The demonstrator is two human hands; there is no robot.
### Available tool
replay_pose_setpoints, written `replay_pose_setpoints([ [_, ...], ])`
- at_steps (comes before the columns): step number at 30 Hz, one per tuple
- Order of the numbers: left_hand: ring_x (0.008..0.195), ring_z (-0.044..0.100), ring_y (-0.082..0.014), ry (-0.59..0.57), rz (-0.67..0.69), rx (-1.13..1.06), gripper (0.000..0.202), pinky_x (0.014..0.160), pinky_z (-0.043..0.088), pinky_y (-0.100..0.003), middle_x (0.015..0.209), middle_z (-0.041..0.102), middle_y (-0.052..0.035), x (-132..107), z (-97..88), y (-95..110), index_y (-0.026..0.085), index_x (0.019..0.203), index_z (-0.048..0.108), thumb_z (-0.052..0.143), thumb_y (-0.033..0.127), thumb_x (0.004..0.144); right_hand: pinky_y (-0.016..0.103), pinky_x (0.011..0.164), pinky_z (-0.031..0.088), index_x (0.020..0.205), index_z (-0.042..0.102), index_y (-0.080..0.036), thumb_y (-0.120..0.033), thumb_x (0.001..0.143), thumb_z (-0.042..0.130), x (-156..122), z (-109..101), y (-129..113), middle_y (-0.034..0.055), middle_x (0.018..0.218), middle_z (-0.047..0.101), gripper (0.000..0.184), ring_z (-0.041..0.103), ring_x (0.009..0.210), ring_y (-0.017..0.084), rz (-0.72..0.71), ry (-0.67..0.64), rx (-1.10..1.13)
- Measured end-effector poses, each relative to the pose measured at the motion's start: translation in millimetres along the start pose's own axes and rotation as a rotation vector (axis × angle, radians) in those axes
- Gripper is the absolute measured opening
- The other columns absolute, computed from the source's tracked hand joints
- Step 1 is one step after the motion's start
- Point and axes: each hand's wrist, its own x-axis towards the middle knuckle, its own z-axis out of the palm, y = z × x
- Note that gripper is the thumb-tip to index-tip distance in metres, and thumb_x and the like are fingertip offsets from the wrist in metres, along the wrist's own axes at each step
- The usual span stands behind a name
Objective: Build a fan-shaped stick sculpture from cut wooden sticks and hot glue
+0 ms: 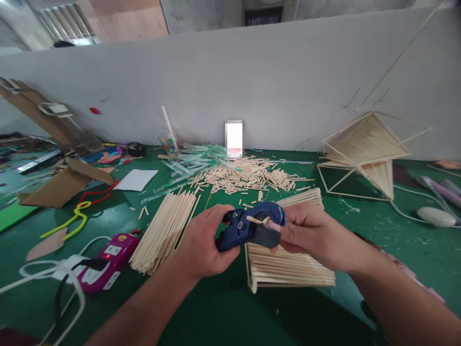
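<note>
My left hand [212, 235] is wrapped round the handles of a dark blue hand cutter [236, 226] with a curved head and a grey plate. At its head, my right hand [306, 230] is closed, fingertips pinching a short wooden stick [255, 219] that lies across the jaw. Some of those fingertips are hidden behind the cutter. Below the hands sits a slatted frame [288, 269] built of wooden sticks, partly covered by my right hand. A bundle of long thin sticks [162, 230] lies left of my left hand.
Many short cut sticks [248, 175] are heaped behind the hands, beside clear green-printed wrappers [194, 161]. At the right rear stands a stick-built model [374, 154]. A magenta power strip [108, 264] with cables and a cardboard piece [61, 185] are on the left. A grey partition [288, 81] rises behind.
</note>
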Motion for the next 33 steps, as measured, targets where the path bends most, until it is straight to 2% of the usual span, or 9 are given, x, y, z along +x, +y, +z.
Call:
replay_pose_setpoints([
  [7,0.074,0.061,-0.0187,0.006,0.107,0.034,0.042,0.065,0.051,-0.030,0.086,0.061,-0.0053,0,-1.7,-1,0.018,0.106,0.045,0.057,0.025,0.067,0.022,0.042,0.015,0.072,0.062,-0.014,-0.038,0.091,0.051,-1,-7,4,-0.0062,0.053,0.034,0.033,0.023,0.045,0.005,0.069,-0.193,0.221],
  [10,0.070,0.061,-0.0181,0.013,0.122,0.026,0.040,0.062,0.050,-0.030,0.083,0.061,-0.0047,0,-0.9,0,0.018,0.104,0.045,0.056,0.025,0.067,0.022,0.043,0.015,0.075,0.064,-0.014,-0.036,0.092,0.051,-2,-8,6,-0.0056,0.054,0.037,0.030,0.025,0.045,0.005,0.069,-0.236,0.284],
  [16,0.062,0.059,-0.0183,-0.015,0.051,0.030,0.034,0.056,0.048,-0.031,0.073,0.061,-0.0022,-2,-2.5,1,0.017,0.099,0.050,0.057,0.025,0.066,0.023,0.043,0.014,0.072,0.064,-0.014,-0.036,0.091,0.052,0,-9,9,-0.0048,0.054,0.037,0.031,0.024,0.046,0.006,0.065,-0.199,0.295],
  [19,0.062,0.059,-0.0181,-0.065,-0.058,-0.006,0.030,0.057,0.048,-0.031,0.072,0.061,-0.0020,-2,-1.2,1,0.017,0.097,0.053,0.056,0.024,0.068,0.023,0.042,0.015,0.069,0.062,-0.014,-0.041,0.089,0.053,3,-5,5,-0.0063,0.051,0.033,0.035,0.023,0.045,0.006,0.055,-0.077,0.198],
  [21,0.071,0.061,-0.0197,-0.094,-0.128,-0.044,0.032,0.063,0.050,-0.033,0.082,0.063,-0.0044,0,1.4,0,0.017,0.101,0.053,0.055,0.023,0.070,0.022,0.042,0.016,0.068,0.061,-0.014,-0.046,0.089,0.053,4,-1,1,-0.0070,0.050,0.031,0.039,0.024,0.045,0.006,0.070,0.076,0.079],
  [23,0.086,0.061,-0.0224,-0.066,-0.102,-0.082,0.042,0.076,0.050,-0.037,0.097,0.063,-0.0076,2,4.2,-2,0.017,0.111,0.050,0.054,0.021,0.070,0.022,0.042,0.016,0.069,0.061,-0.014,-0.049,0.089,0.051,4,3,-3,-0.0071,0.049,0.030,0.041,0.025,0.046,0.006,0.100,0.155,0.001],
  [27,0.107,0.053,-0.0271,0.018,0.065,-0.099,0.057,0.095,0.041,-0.047,0.115,0.057,-0.0107,5,7.7,-7,0.018,0.122,0.044,0.054,0.019,0.066,0.021,0.042,0.016,0.070,0.061,-0.013,-0.047,0.090,0.051,1,5,-4,-0.0065,0.051,0.035,0.040,0.026,0.046,0.005,0.104,0.017,0.059],
  [30,0.115,0.049,-0.0290,0.046,0.145,-0.103,0.068,0.100,0.038,-0.048,0.125,0.052,-0.0131,5,8.9,-10,0.016,0.130,0.038,0.056,0.020,0.064,0.021,0.042,0.015,0.069,0.061,-0.012,-0.042,0.091,0.051,1,3,-1,-0.0053,0.053,0.039,0.038,0.026,0.045,0.004,0.082,-0.096,0.167],
  [33,0.121,0.045,-0.0305,0.056,0.212,-0.096,0.074,0.102,0.038,-0.046,0.131,0.048,-0.0149,4,10.1,-14,0.014,0.134,0.035,0.058,0.021,0.064,0.022,0.041,0.014,0.066,0.060,-0.012,-0.041,0.093,0.048,0,1,1,-0.0066,0.049,0.034,0.041,0.024,0.043,0.005,0.061,-0.174,0.266],
])
